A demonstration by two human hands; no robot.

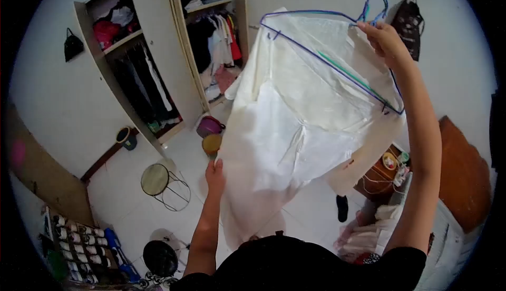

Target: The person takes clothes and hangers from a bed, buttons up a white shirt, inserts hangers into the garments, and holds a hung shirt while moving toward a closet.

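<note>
A white shirt [258, 138], thin and partly see-through, hangs spread out in front of me. Wire hangers [329, 65] in blue-purple and green lie against its upper part, their hooks rising at the top right. My right hand [387, 40] is raised and closed around the hangers just below the hooks. Lower down, my left hand [215, 174] pinches the left edge of the shirt, fingers together. Whether the hanger arms sit inside the shirt's shoulders I cannot tell.
Open wardrobes [153, 43] with clothes stand at the back left. A round stool [155, 179], a purple bucket [210, 126] and a dark bin [126, 138] are on the floor. A shoe rack [81, 249] is lower left, a wooden cabinet [377, 177] right, and a black slipper [342, 209] near it.
</note>
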